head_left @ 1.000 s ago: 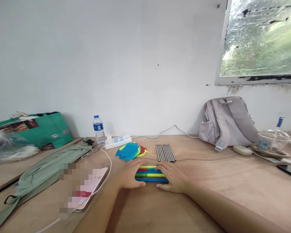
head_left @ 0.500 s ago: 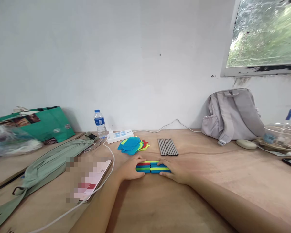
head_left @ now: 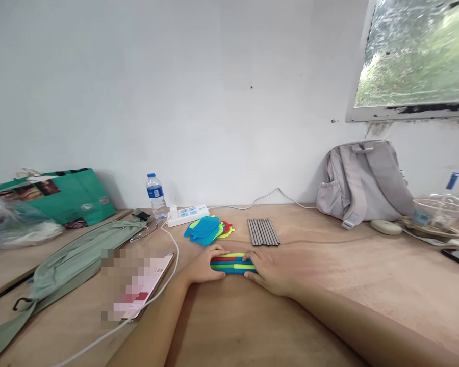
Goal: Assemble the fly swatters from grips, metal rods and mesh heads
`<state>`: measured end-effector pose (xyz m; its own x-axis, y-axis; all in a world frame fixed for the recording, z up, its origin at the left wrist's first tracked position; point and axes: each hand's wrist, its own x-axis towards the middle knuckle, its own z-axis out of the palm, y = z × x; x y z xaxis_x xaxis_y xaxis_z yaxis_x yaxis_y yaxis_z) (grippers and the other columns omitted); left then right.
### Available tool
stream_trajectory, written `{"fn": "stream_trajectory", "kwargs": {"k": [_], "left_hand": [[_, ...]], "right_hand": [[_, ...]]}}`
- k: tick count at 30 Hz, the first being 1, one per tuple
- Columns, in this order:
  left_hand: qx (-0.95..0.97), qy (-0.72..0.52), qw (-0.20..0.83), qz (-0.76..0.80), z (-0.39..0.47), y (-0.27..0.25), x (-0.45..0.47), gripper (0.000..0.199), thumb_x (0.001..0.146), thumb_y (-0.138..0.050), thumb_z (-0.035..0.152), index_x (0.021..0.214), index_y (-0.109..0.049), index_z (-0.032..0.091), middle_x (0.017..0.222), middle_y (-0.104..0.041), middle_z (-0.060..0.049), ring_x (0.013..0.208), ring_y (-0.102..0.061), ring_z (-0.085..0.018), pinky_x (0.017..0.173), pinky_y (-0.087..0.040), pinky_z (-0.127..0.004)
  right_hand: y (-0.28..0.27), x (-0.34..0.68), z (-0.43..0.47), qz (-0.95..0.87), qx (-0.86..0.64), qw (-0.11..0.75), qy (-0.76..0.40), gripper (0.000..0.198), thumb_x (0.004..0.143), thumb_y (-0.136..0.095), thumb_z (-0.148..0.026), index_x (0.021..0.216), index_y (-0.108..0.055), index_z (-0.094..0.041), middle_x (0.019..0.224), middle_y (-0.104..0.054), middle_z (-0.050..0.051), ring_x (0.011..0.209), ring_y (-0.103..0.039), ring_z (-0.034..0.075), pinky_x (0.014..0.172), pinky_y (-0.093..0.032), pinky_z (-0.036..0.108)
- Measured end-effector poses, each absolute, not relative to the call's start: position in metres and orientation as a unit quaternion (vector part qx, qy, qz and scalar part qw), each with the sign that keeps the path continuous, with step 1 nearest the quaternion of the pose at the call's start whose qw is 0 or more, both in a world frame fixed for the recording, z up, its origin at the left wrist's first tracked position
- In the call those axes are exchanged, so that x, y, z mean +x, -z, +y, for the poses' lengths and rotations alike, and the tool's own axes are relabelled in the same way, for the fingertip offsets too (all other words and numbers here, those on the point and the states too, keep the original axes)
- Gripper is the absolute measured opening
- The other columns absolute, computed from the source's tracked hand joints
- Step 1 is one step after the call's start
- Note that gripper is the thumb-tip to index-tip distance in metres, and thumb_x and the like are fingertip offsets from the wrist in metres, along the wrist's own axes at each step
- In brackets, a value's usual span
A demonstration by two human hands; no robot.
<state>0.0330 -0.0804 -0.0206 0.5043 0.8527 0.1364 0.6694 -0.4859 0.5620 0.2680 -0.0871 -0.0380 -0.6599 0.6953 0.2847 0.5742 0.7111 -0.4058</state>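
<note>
A small bundle of coloured sticks (head_left: 231, 265) in red, yellow, green and blue lies on the table in front of me; their exact kind cannot be made out. My left hand (head_left: 205, 265) wraps the bundle's left end, fingers at the back and thumb at the front. At the other end my right hand (head_left: 266, 272) holds it in the same way. The palms hide both ends. Just beyond are a pile of flat blue, yellow and red leaf-like pieces (head_left: 204, 230) and a row of grey metal tubes (head_left: 263, 232).
A phone (head_left: 153, 285) with a white cable (head_left: 174, 270) across it lies left, beside a grey-green strap bag (head_left: 80, 255). Behind stand a water bottle (head_left: 156, 196) and power strip (head_left: 187, 214). A backpack (head_left: 363, 183) and plastic cup (head_left: 436, 214) are at right.
My right hand has moved left, toward my left hand. The coloured sticks sit closer together, and the gap between their left and right halves has narrowed.
</note>
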Motion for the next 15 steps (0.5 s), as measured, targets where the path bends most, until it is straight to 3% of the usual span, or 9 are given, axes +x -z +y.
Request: {"fn": "stream_trajectory", "kwargs": {"k": [10,15], "left_hand": [[0.842,-0.212,0.171,0.466,-0.0827,0.0213,0.0409,0.058,0.055,-0.064,0.024,0.112,-0.051,0.023,0.115,-0.045,-0.006,0.113,-0.037,-0.025,0.099,-0.028,-0.037],[0.838,-0.201,0.155,0.483,-0.0851,0.0186,0.0438,0.049,0.063,-0.058,0.024,0.111,-0.049,0.025,0.119,-0.045,-0.004,0.115,-0.033,-0.026,0.099,-0.024,-0.042]], "right_hand": [[0.0370,0.2681,-0.0884,-0.908,-0.349,0.202,-0.115,0.026,0.086,-0.036,-0.034,0.107,-0.042,-0.020,0.110,-0.047,0.008,0.097,-0.043,0.022,0.083,-0.034,0.039],[0.0385,0.2695,-0.0869,-0.910,-0.342,0.207,-0.113,0.030,0.084,-0.039,-0.038,0.108,-0.042,-0.020,0.111,-0.047,0.009,0.098,-0.043,0.023,0.085,-0.034,0.040]]}}
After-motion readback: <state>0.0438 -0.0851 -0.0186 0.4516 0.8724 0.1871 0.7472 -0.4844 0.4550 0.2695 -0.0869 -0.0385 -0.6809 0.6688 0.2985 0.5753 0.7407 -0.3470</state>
